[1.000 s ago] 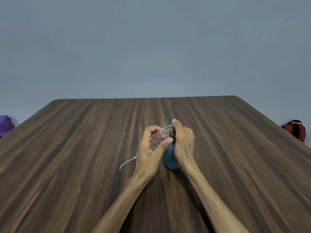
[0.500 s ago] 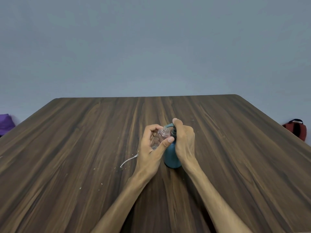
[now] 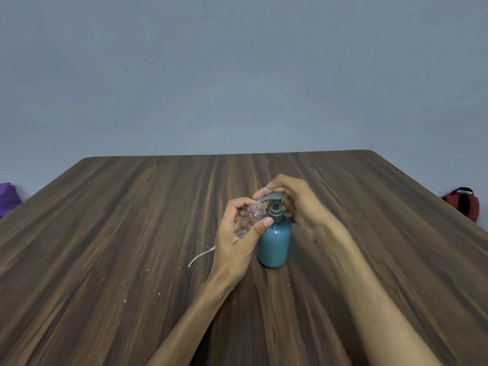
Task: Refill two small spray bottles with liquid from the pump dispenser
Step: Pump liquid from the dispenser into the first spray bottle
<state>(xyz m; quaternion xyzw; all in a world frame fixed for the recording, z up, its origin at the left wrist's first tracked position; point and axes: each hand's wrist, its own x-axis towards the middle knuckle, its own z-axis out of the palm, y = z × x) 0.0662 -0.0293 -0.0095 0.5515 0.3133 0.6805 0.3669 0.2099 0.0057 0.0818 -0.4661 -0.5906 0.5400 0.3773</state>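
Observation:
A teal pump dispenser [image 3: 273, 243] stands upright near the middle of the wooden table [image 3: 132, 233]. Its grey pump head [image 3: 272, 199] is up, spout pointing left. My left hand [image 3: 237, 239] grips a small clear spray bottle [image 3: 253, 215], uncapped and tilted, with its open neck just under the spout. My right hand [image 3: 298, 204] is blurred, behind and to the right of the pump, with its fingertips at the top of the pump head. A thin white dip tube [image 3: 200, 257] lies on the table left of my left wrist. No second small bottle is in view.
Small pale crumbs [image 3: 148, 270] are scattered on the table front left. A purple object [image 3: 8, 198] sits beyond the left edge and a red bag [image 3: 462, 204] beyond the right edge. A grey wall stands behind.
My right hand has lifted off the dispenser's body and pump, uncovering the pump head, which now stands raised. The left hand and clear bottle have stayed in place.

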